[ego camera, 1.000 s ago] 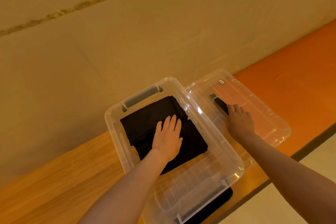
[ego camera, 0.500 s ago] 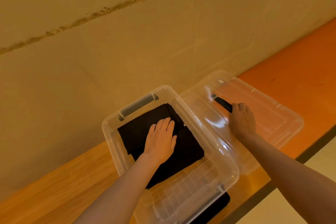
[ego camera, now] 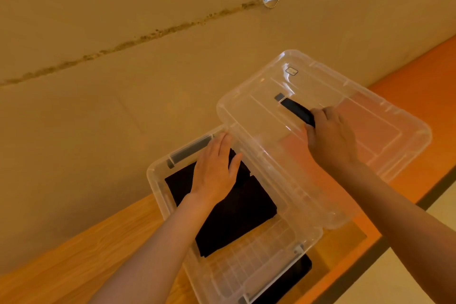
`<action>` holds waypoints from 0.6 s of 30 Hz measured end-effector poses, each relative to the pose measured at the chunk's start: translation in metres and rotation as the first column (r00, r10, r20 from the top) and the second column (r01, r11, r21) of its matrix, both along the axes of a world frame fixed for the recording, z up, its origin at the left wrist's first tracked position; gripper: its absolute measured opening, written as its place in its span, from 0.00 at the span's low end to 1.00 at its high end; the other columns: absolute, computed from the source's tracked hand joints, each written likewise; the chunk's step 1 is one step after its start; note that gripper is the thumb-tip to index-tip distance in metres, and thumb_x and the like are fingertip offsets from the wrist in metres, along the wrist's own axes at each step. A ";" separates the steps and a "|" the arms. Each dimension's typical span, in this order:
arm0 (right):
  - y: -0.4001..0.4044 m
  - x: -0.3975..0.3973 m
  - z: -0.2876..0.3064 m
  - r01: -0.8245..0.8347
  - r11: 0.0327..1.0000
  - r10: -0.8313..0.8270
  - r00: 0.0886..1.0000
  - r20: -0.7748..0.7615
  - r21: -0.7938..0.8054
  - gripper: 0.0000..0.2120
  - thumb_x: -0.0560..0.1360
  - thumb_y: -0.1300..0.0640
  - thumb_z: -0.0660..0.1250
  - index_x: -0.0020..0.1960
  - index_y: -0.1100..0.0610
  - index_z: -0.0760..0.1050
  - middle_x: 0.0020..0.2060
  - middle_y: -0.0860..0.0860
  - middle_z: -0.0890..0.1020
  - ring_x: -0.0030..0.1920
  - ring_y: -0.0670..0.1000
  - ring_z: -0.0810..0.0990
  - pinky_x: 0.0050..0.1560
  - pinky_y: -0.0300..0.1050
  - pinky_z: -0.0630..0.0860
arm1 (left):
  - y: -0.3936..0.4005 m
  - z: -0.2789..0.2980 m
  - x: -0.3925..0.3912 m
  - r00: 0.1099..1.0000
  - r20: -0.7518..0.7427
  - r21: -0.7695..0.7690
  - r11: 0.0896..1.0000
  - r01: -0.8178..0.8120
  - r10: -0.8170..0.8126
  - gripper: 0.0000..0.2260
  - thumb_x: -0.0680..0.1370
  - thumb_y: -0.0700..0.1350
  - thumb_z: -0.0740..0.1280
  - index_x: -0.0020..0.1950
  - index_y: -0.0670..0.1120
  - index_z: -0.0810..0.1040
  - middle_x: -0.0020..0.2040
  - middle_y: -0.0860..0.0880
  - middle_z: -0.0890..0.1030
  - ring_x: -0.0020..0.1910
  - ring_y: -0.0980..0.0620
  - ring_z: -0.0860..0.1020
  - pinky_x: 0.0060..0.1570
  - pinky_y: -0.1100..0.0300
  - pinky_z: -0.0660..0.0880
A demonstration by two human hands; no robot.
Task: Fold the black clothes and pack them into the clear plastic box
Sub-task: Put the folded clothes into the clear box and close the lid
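Black clothes [ego camera: 237, 215] folded in your clear box [ego camera: 158, 190] | left hand [ego camera: 214, 173] flat, fingers straight above them | right hand [ego camera: 330, 140] grips lid handle [ego camera: 297, 110], lid [ego camera: 370, 111] tilted

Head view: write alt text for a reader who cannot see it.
A person's right hand grips the dark handle of a clear lid, holding it tilted beside an open clear plastic box. The left hand lies flat on folded black clothes inside the box, which sits on a wooden counter.
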State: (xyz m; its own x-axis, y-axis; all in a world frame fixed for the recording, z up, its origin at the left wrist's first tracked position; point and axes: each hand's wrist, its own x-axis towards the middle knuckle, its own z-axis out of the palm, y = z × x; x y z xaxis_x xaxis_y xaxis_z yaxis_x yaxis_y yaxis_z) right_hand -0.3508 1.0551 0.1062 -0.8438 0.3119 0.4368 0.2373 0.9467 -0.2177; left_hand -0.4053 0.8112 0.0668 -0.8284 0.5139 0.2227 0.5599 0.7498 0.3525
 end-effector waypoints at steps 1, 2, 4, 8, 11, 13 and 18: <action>-0.012 0.002 0.000 -0.021 1.000 0.021 1.000 -0.002 -0.016 0.11 0.76 0.63 0.65 0.58 0.66 0.74 0.47 0.61 0.75 0.44 0.61 0.73 0.41 0.49 0.66 | -0.001 0.001 0.001 1.000 -0.001 0.015 1.000 0.009 -0.008 0.26 0.82 0.56 0.51 0.78 0.45 0.56 0.77 0.47 0.58 0.76 0.51 0.56 0.72 0.58 0.52; -0.023 0.004 -0.002 -0.038 0.999 0.038 0.999 0.004 -0.033 0.12 0.76 0.62 0.65 0.58 0.65 0.74 0.47 0.61 0.75 0.44 0.61 0.74 0.41 0.50 0.68 | -0.004 0.002 0.002 1.000 0.009 0.027 1.000 0.012 -0.012 0.26 0.82 0.56 0.50 0.78 0.46 0.55 0.78 0.48 0.57 0.77 0.51 0.55 0.74 0.57 0.52; -0.046 0.007 -0.009 -0.046 0.997 0.048 0.998 0.030 -0.070 0.12 0.77 0.60 0.65 0.58 0.64 0.74 0.48 0.59 0.75 0.44 0.59 0.74 0.42 0.53 0.72 | -0.012 0.000 0.004 0.999 0.038 0.024 1.000 0.000 -0.001 0.26 0.82 0.57 0.47 0.78 0.47 0.55 0.78 0.48 0.55 0.77 0.49 0.52 0.75 0.55 0.49; -0.090 0.012 -0.030 -0.032 0.989 0.042 0.997 0.070 -0.142 0.11 0.76 0.59 0.66 0.57 0.63 0.74 0.46 0.58 0.76 0.44 0.58 0.74 0.41 0.53 0.73 | -0.037 -0.009 0.012 0.998 0.056 -0.047 0.999 -0.009 0.012 0.28 0.81 0.61 0.43 0.77 0.48 0.57 0.79 0.48 0.53 0.77 0.51 0.49 0.75 0.57 0.41; -0.120 0.017 -0.048 -0.048 0.984 0.066 0.992 0.103 -0.174 0.10 0.75 0.61 0.68 0.54 0.63 0.75 0.45 0.59 0.77 0.44 0.60 0.75 0.40 0.53 0.73 | -0.059 -0.017 0.018 0.986 0.160 -0.050 0.998 -0.026 0.034 0.27 0.82 0.59 0.47 0.78 0.49 0.55 0.79 0.50 0.51 0.77 0.53 0.46 0.74 0.59 0.40; -0.137 0.019 -0.059 -0.051 0.981 0.076 0.989 0.127 -0.187 0.11 0.75 0.60 0.69 0.55 0.63 0.76 0.46 0.59 0.77 0.45 0.60 0.76 0.41 0.53 0.74 | -0.074 -0.022 0.021 0.979 0.197 -0.065 0.997 -0.035 0.047 0.27 0.82 0.59 0.49 0.78 0.49 0.55 0.79 0.50 0.51 0.77 0.53 0.46 0.75 0.57 0.41; -0.173 0.024 -0.077 -0.031 0.971 0.076 0.981 0.180 -0.238 0.11 0.77 0.58 0.66 0.57 0.63 0.75 0.48 0.59 0.78 0.46 0.58 0.76 0.43 0.51 0.74 | -0.105 -0.031 0.020 0.977 0.205 -0.104 0.994 -0.033 0.054 0.26 0.82 0.56 0.54 0.78 0.48 0.55 0.79 0.49 0.51 0.78 0.53 0.46 0.75 0.57 0.38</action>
State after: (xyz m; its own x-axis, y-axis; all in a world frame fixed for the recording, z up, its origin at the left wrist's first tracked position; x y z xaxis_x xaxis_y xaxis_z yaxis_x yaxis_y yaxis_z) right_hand -0.3272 0.8820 0.0292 -0.9214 0.3386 0.1905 0.2454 0.8873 -0.3904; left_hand -0.3856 0.7062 0.0358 -0.8733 0.4872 -0.0063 0.4485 0.8089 0.3801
